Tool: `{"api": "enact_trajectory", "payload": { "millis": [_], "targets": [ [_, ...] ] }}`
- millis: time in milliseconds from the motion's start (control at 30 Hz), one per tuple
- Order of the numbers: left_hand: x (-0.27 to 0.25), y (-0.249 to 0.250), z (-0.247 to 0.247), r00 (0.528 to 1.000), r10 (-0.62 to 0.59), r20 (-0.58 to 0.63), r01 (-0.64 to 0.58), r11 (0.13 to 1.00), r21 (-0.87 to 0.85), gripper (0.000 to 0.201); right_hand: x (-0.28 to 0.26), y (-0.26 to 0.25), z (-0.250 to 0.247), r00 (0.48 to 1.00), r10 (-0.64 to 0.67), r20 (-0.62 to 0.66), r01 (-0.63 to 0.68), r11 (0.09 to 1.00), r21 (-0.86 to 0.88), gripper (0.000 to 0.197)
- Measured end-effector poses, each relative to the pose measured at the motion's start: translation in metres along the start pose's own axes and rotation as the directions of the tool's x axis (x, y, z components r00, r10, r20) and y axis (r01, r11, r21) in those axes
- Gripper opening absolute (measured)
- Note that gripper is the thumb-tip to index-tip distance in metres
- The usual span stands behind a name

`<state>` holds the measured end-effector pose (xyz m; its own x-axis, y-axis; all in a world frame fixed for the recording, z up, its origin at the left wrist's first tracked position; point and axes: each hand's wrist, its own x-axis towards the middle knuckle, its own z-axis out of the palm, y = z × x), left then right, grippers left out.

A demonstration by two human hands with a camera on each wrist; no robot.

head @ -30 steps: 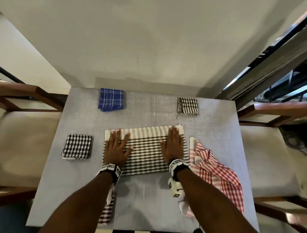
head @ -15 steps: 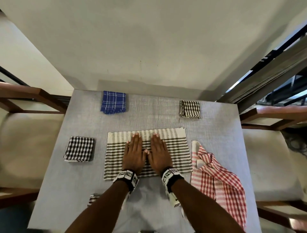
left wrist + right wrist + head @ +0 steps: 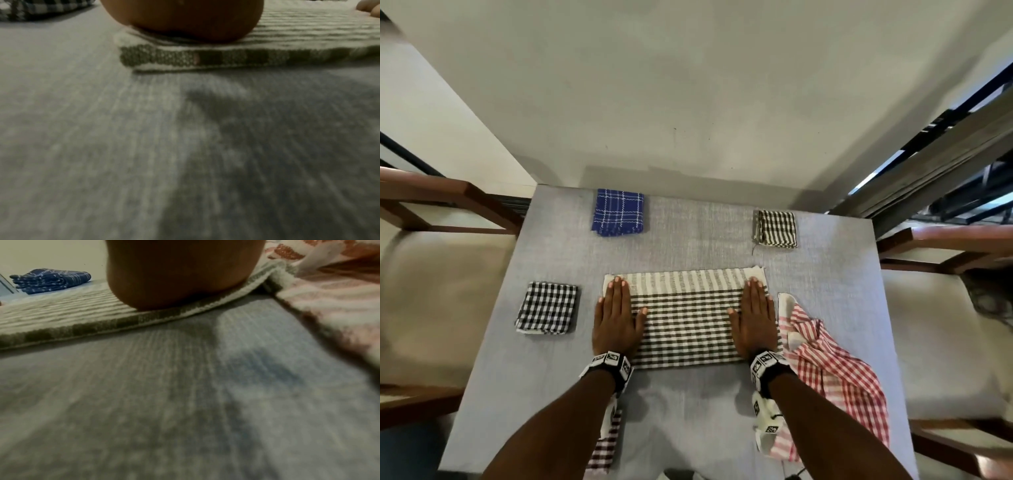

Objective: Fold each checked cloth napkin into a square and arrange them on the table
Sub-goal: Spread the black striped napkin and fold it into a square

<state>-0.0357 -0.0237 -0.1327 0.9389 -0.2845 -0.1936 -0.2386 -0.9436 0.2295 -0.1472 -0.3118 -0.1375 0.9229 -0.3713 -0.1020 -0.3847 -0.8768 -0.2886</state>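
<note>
A grey-and-white checked napkin, folded into a wide rectangle, lies flat in the middle of the grey table. My left hand presses flat on its left end and my right hand presses flat on its right end, fingers straight. In the wrist views only the heel of each palm shows on the napkin's edge. Folded squares lie around: a blue one, a grey-checked one, a black-checked one. A loose red checked napkin lies crumpled at the right.
Another dark checked cloth hangs at the near table edge under my left forearm. Wooden chairs with cushions stand at both sides. A wall runs behind the table's far edge.
Both hands have slid apart from the napkin's middle to its left and right ends, smoothing it flat.
</note>
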Motion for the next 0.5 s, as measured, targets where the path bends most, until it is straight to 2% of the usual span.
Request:
{"api": "enact_trajectory", "payload": {
  "millis": [167,300,400,500],
  "targets": [
    [0.008,-0.004,0.001,0.998,0.045,-0.037,-0.044,0.998,0.036,0.074,0.001,-0.01,0.002,0.999,0.028,0.021,-0.028,1.0,-0.003,0.072],
    [0.027,-0.025,-0.006,0.993,0.115,0.006,-0.115,0.99,0.082,0.076,0.001,-0.023,0.01,1.0,0.016,0.025,-0.016,1.0,0.014,0.073],
    [0.026,-0.029,-0.012,0.992,0.122,0.004,-0.122,0.987,0.108,0.076,0.0,-0.028,0.008,1.0,0.014,0.002,-0.014,0.999,0.036,0.073],
    [0.013,-0.004,-0.011,0.984,0.177,-0.017,-0.176,0.982,0.075,0.069,0.0,-0.045,0.004,0.994,-0.111,-0.019,0.112,0.992,0.055,0.07]
  ]
}}
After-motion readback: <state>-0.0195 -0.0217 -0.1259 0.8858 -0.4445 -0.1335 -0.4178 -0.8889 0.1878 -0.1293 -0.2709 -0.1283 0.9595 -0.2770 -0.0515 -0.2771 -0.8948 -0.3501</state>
